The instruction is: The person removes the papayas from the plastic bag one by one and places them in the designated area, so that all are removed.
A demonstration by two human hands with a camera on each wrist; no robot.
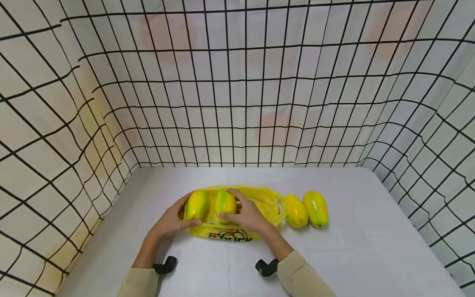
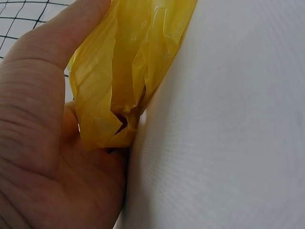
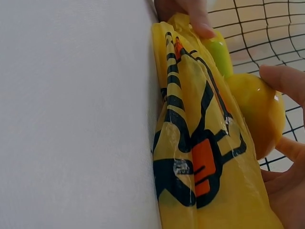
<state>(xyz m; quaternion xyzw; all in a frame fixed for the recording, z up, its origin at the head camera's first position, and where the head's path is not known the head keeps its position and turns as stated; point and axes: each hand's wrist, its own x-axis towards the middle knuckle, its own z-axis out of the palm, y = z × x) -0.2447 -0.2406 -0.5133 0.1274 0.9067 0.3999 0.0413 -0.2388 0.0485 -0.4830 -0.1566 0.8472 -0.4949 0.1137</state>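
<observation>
A yellow plastic bag with black and orange print lies on its side on the white table. At its left end a yellow-green papaya-like fruit sits in the bag's opening. My left hand grips the bag's left end around that fruit, thumb on the front edge; in the left wrist view the bag's folds lie inside the hand. My right hand holds a second such fruit over the bag's opening, between thumb and fingers. In the right wrist view this fruit rises above the bag's rim.
Two more yellow fruits lie side by side just right of the bag, near its handle loop. Black wire mesh over white cloth surrounds the white table at the back and both sides.
</observation>
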